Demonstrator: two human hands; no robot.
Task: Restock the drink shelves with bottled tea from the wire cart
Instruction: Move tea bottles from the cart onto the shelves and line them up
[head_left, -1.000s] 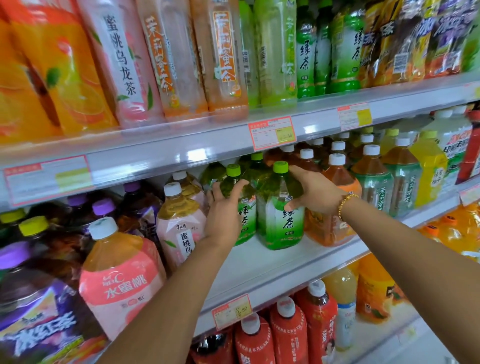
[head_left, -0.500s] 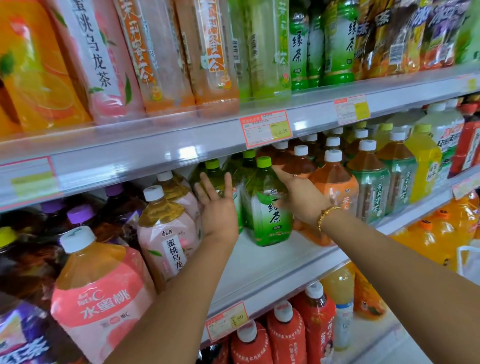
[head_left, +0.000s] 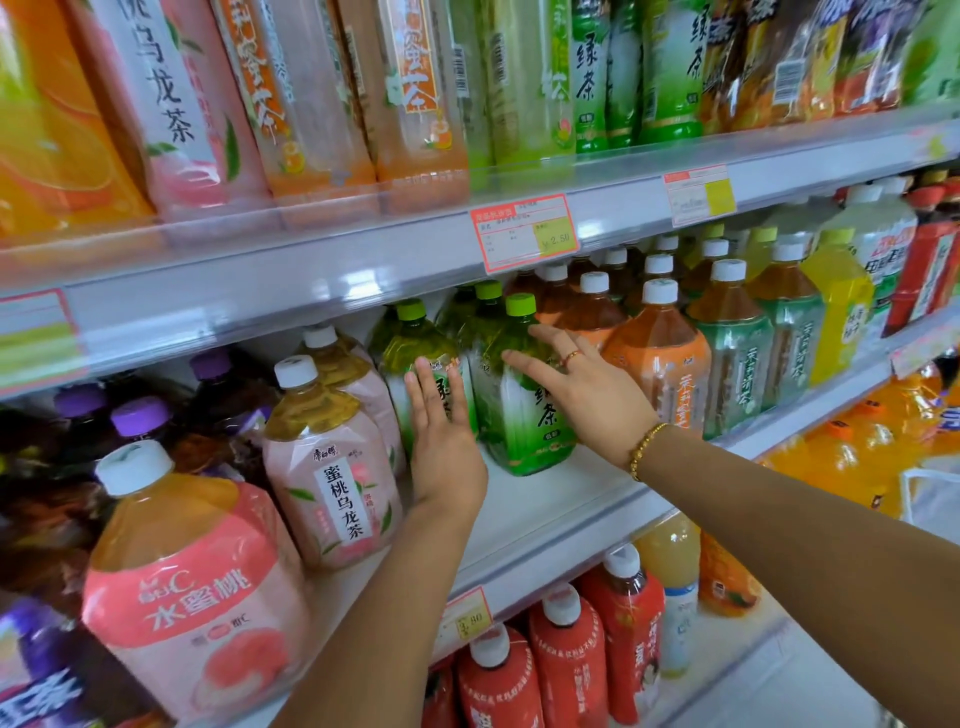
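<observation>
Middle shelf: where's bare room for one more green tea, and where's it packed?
Free: the bare shelf floor in front of the two green tea bottles, bordered left by the pink oolong bottle, right by the orange-label bottle, out to the front lip. Packed: rows beyond either border, full to the edge.

Green tea bottles (head_left: 519, 436) on shelf (head_left: 545, 501), left grip (head_left: 445, 457), right grip (head_left: 592, 395), flat-fingered before them

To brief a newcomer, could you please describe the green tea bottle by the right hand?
Find the middle white shelf, below the red-bordered price tag. The green plastic tea bottle with a lime cap stands there with the right hand across its shoulder. It is the front green bottle directly beside the orange-labelled, white-capped bottle.
</observation>
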